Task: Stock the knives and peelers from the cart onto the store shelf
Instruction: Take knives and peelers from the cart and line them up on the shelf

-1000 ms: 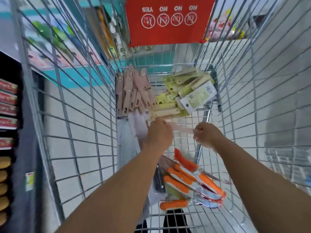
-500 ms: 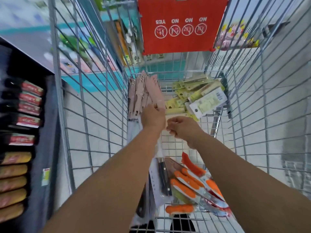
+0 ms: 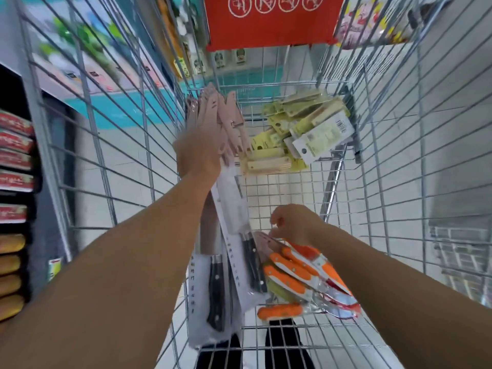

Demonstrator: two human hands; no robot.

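A: Cart [image 3: 127, 166] seen from above, wire sides all round. Left hand [image 3: 198, 153] raised near the far left corner, fingers curled round a bunch of pink-handled knives [image 3: 221, 115]; blur there, so the exact grip is not readable.

B: Anything else in that hand?

A: White carded packs with black-handled knives [image 3: 215, 288] hang down below the wrist, along the forearm. Cannot tell whether the hand holds them or they lean on the cart side.

B: Right hand [image 3: 292, 225]?

A: Low over the near end, fingers bent, tips pinching the top edge of a pack in the pile of orange-handled knives [image 3: 295, 275] on the cart floor.

B: Remaining stock?

A: Yellow-green carded peelers [image 3: 306, 129] heaped on the far raised basket. Red sign [image 3: 271, 20] on the far wall. Store shelf [image 3: 16, 182] with packaged goods at left, outside the cart.
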